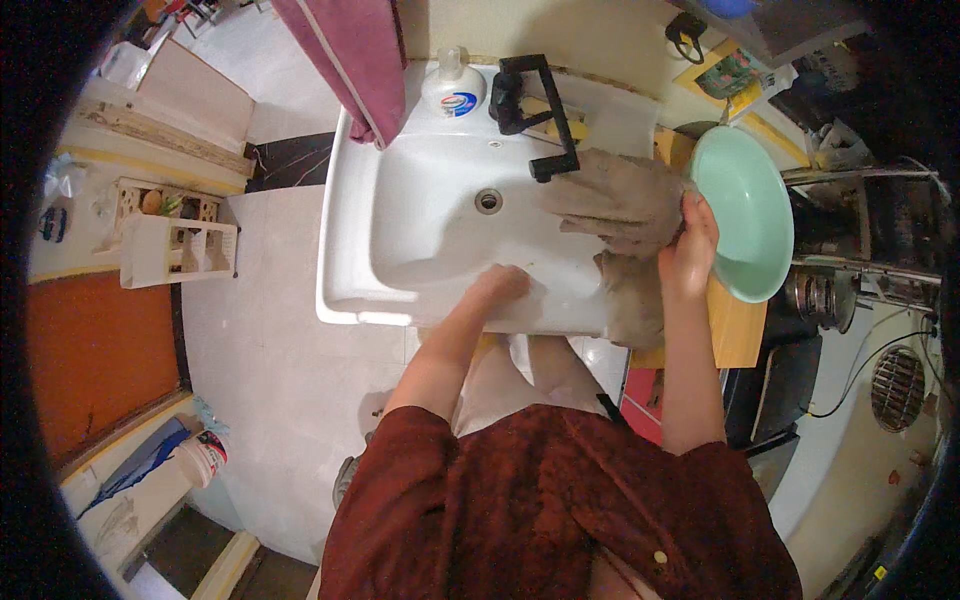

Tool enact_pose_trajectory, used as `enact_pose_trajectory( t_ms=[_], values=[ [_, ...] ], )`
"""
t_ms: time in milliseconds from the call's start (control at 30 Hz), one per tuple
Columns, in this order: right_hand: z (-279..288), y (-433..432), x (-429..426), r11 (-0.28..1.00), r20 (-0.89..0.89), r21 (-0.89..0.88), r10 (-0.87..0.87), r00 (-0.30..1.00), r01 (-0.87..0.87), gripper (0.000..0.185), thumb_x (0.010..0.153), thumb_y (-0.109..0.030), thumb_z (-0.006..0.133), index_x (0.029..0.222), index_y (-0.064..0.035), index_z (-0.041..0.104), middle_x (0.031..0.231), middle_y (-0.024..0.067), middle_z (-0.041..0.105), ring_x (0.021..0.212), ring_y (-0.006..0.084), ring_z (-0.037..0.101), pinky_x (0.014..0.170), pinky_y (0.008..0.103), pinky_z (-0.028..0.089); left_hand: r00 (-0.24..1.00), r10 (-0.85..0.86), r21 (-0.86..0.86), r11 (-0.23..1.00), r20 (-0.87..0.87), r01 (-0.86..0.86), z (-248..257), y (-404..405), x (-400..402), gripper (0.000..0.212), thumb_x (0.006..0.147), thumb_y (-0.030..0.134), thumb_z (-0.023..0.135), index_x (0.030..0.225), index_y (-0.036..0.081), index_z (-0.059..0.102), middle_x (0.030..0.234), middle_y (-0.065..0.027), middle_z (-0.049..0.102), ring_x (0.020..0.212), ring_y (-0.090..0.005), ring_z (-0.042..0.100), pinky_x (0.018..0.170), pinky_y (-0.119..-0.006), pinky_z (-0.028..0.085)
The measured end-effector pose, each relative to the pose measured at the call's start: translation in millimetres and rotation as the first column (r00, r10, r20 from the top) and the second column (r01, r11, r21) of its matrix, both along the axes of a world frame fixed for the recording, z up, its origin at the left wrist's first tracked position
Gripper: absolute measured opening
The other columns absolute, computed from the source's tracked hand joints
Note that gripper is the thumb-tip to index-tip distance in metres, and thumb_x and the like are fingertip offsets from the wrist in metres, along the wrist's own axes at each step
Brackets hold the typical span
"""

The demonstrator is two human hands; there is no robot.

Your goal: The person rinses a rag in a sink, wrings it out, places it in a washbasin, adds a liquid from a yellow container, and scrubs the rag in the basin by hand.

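Observation:
A grey-brown cloth garment lies bunched over the right side of the white sink, part of it hanging over the front edge. My right hand grips its right end, beside a mint-green plastic basin. Over the sink's front part is my left hand, blurred, with its fingers curled; whether it holds anything is not visible. The black faucet stands at the back, its spout end just above the cloth's left part. Left of the cloth, the drain is uncovered.
A white pump bottle stands on the sink's back ledge, near a hanging pink towel. Beneath the basin is a wooden surface. Metal shelving bounds the right side. A small white rack stands farther left.

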State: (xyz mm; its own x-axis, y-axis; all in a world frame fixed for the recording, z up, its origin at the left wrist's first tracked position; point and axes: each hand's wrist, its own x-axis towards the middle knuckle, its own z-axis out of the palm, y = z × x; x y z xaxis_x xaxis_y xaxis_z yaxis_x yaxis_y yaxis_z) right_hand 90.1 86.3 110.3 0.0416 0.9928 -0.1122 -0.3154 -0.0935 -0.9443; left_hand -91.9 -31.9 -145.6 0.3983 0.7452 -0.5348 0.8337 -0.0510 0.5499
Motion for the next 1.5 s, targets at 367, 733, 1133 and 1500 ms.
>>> enact_pose_trajectory(
  t_ms=[367, 733, 1133, 1500],
  values=[
    [-58, -21, -33, 0.879, -0.054, -0.349, 0.327, 0.943, -0.325, 0.023, 0.086, -0.013, 0.053, 0.106, -0.0009, 0.056, 0.102, 0.0072, 0.058, 0.097, 0.0181, 0.054, 0.088, 0.0313, 0.043, 0.402, 0.865, -0.303, 0.486, 0.299, -0.820, -18, 28, -30, 0.060, 0.083, 0.050, 0.052, 0.131, 0.016, 0.040, 0.142, -0.0104, 0.028, 0.127, -0.0389, 0.029, 0.095, -0.057, 0.034],
    [-67, 30, 0, 0.901, 0.819, -0.188, 0.363, 0.445, -0.390, 0.018, 0.082, -0.018, 0.058, 0.094, -0.0043, 0.060, 0.090, 0.0072, 0.062, 0.088, 0.0218, 0.058, 0.078, 0.0302, 0.045, 0.018, 0.834, -0.652, 0.445, 0.552, -0.614, 57, 17, -2, 0.037, 0.080, 0.017, 0.051, 0.113, 0.001, 0.053, 0.104, -0.0098, 0.058, 0.087, -0.0195, 0.059, 0.076, -0.034, 0.049],
    [-119, 36, -15, 0.640, 0.950, -0.153, 0.305, 0.067, -0.753, 0.039, 0.079, -0.019, 0.061, 0.114, -0.0041, 0.052, 0.116, 0.0142, 0.054, 0.107, 0.0322, 0.050, 0.093, 0.0402, 0.039, 0.882, 0.405, 0.090, 0.914, -0.240, -0.395, 1, 31, 3, 0.039, 0.057, 0.024, 0.075, 0.094, 0.015, 0.068, 0.112, -0.0111, 0.050, 0.107, -0.0318, 0.045, 0.084, -0.044, 0.046],
    [-140, 115, -81, 0.739, 0.524, 0.262, 0.431, 0.735, -0.621, 0.041, 0.084, 0.005, 0.047, 0.122, -0.0098, 0.050, 0.116, 0.0124, 0.056, 0.096, 0.0222, 0.061, 0.078, 0.0303, 0.049, 0.525, 0.827, 0.465, 0.553, -0.203, -0.692, -21, 17, -123, 0.025, 0.068, 0.017, 0.062, 0.090, 0.006, 0.063, 0.113, -0.0066, 0.051, 0.102, -0.0325, 0.046, 0.080, -0.041, 0.047]
  ],
)
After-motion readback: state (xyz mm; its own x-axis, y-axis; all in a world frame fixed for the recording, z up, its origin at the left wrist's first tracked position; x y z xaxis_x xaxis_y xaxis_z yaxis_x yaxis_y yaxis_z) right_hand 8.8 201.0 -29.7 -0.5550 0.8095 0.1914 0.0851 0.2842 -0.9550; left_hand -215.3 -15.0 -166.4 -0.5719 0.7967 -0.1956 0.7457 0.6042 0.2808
